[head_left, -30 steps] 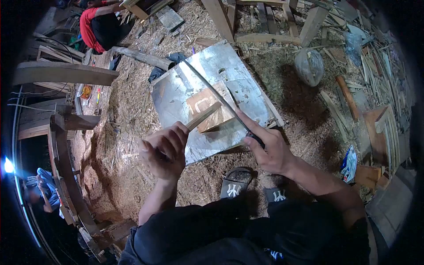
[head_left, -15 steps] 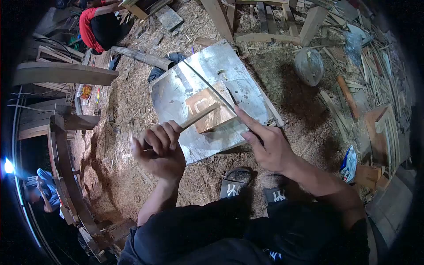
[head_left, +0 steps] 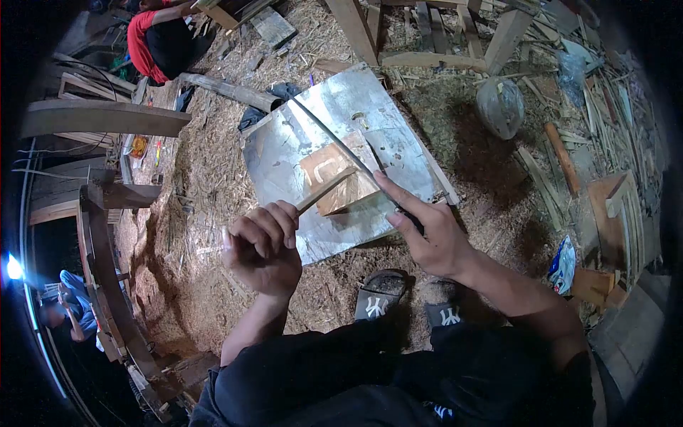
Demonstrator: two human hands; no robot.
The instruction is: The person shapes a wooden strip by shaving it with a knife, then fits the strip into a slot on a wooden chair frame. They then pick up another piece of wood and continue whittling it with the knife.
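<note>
My left hand is closed round the end of a short wooden stick, which points up and to the right. In my right hand is a long thin dark rod, gripped at its lower end and slanting up to the left. The stick's tip is close to the rod; whether they touch I cannot tell. Below both, a wooden block with a pale outlined mark on its top rests on a worn light board on the ground.
Wood shavings cover the ground. Curved timbers stand at the left, a plastic bag and scrap wood at the right. A person in red crouches at the upper left; another person is at the lower left.
The rod has tilted slightly and its upper end has shifted left. My left hand has moved a little to the right with the stick, and its fingers are curled more tightly.
</note>
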